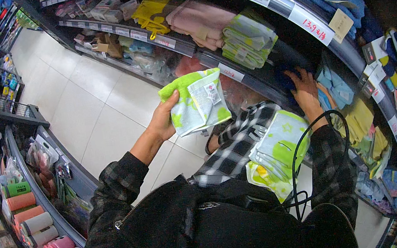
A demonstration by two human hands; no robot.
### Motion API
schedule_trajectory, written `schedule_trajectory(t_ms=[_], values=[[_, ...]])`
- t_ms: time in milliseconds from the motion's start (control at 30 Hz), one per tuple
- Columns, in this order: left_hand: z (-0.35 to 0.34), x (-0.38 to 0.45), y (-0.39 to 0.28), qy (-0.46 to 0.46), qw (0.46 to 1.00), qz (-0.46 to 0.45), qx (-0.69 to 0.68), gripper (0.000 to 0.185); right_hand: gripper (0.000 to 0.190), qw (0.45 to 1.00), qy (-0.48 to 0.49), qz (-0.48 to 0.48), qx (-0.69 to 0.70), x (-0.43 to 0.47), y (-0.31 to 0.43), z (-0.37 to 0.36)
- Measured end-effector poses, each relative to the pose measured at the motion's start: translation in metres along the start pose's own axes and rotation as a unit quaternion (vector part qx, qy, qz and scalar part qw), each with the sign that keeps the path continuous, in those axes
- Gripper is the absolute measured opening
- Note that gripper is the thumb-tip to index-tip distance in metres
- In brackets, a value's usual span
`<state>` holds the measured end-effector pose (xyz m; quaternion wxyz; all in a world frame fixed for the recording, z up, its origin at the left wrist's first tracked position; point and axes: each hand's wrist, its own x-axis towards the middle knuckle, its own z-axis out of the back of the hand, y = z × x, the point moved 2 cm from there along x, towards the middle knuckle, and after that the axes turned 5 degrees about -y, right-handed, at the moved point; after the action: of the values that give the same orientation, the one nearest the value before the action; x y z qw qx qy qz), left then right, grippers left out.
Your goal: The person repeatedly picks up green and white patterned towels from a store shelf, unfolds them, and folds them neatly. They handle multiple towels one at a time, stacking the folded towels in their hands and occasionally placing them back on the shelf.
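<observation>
My left hand grips a folded green-and-white towel by its left edge, thumb on top. The towel bears a small paper label and is held over the aisle floor. To the right, my right hand reaches into a shelf with its fingers spread. Its fingertips touch dark navy cloth in shadow, and nothing shows clasped in them. A stack of folded green-and-white towels rests by my lap, against black-and-white plaid cloth. A black cable loops in front of that stack.
Folded patterned towels and a pink towel pile sit on the shelf ahead. Price labels line the shelf edge. Light blue cloths lie right of my right hand. Rolled towels fill a left shelf beyond the tiled floor.
</observation>
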<state>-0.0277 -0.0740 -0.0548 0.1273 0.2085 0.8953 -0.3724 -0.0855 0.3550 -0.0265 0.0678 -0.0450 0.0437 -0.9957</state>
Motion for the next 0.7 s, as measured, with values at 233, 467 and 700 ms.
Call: schedule_trajectory(t_ms=[233,467,700], values=[[-0.036,0.009,0.007,0.072,0.99,0.068,-0.097,0.059,0.066,0.996,0.003,-0.046,0.079,-0.013,0.0,0.028],[-0.1,0.007,0.028,0.155,0.971,0.158,-0.095,0.056,0.058,0.885,-0.088,0.097,0.448,-0.073,0.067,0.132],[-0.15,-0.011,0.047,0.274,0.945,0.177,-0.024,0.051,0.064,0.897,-0.103,0.143,0.406,-0.12,0.069,0.16]])
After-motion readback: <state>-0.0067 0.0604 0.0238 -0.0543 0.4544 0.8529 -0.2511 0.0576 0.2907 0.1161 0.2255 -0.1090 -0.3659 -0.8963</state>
